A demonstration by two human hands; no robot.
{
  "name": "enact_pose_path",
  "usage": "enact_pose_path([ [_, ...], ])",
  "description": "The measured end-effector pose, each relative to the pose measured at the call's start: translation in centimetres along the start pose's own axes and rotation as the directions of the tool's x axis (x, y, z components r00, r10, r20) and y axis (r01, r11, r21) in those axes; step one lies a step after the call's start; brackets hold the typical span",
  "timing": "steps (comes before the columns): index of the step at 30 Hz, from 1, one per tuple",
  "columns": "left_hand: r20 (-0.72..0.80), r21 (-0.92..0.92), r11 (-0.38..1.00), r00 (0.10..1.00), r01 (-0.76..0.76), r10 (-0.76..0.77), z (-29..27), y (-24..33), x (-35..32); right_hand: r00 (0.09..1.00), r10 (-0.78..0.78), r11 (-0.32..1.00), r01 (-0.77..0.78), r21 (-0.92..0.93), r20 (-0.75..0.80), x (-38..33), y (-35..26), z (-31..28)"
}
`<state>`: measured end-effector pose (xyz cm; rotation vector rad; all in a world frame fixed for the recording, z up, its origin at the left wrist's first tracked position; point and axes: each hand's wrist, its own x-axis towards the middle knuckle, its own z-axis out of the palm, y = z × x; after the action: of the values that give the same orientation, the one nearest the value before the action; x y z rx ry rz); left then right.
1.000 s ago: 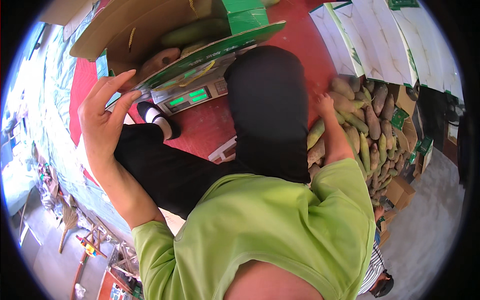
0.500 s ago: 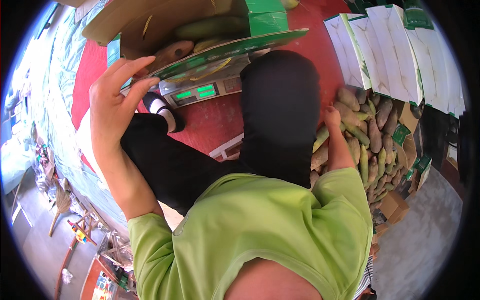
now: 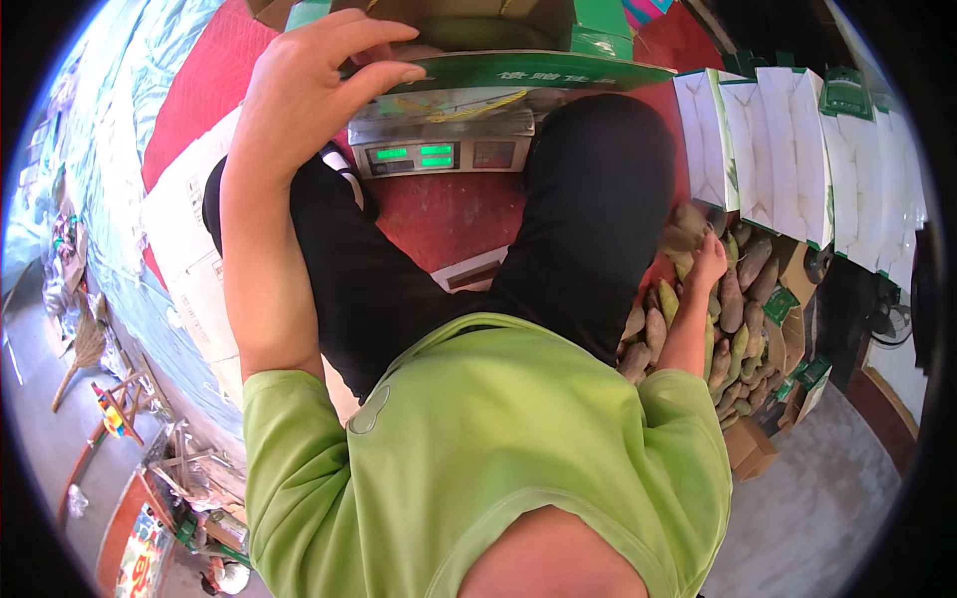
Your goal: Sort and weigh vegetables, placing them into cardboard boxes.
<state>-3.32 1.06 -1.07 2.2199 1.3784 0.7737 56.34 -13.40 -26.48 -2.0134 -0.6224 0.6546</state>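
Note:
My left hand (image 3: 324,90) is raised at the left end of a green cardboard box (image 3: 558,70), with thumb and fingers apart and nothing visible between them. Inside the box lies a large, dark green, long item (image 3: 488,33), partly hidden by the front flap. A digital scale (image 3: 444,149) with lit green displays sits beneath the box. My right hand (image 3: 708,261) is over a pile of long brownish and green fruits or roots (image 3: 731,299), beside my right knee. Its fingertips reach among them; whether they grip one cannot be made out.
White folded cartons (image 3: 753,145) stand in a row at the right. A brown carton (image 3: 748,448) lies below the pile. Red floor covering (image 3: 449,219) shows between my legs; flattened cardboard (image 3: 194,264) and translucent sheeting (image 3: 110,189) spread at the left. A broom (image 3: 85,344) lies farther left.
My right hand has moved rightward over the pile. My left hand stays by the box's left end with fingers apart. The whole view has shifted, so the box now appears higher.

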Motion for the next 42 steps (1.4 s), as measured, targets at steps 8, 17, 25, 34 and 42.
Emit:
enact_pose_path([
  [8,-0.116,-0.021,1.000,0.993,-0.001,-0.002,-0.8,0.9,-0.3,0.973,-0.228,0.936,0.209,0.282,0.037,-4.4,-18.2,5.0],
  [17,-0.110,0.003,0.999,0.993,-0.051,0.052,-1.1,-0.8,-1.3,0.768,-0.639,0.664,0.517,0.541,0.051,-7.7,-35.8,5.2],
  [25,-0.100,-0.014,1.000,0.995,0.003,-0.004,-1.1,-1.3,-2.3,0.682,-0.731,0.547,0.566,0.617,0.022,-9.7,-40.0,6.2],
  [34,-0.139,0.015,1.000,0.990,0.002,0.000,-1.7,-1.7,-1.1,0.767,-0.641,0.704,0.578,0.414,0.019,-8.7,-37.3,8.5],
  [42,-0.081,0.037,0.997,0.995,0.065,-0.061,-1.7,-0.5,-2.1,0.878,-0.387,0.900,0.426,-0.092,0.281,-2.8,-18.5,12.3],
])
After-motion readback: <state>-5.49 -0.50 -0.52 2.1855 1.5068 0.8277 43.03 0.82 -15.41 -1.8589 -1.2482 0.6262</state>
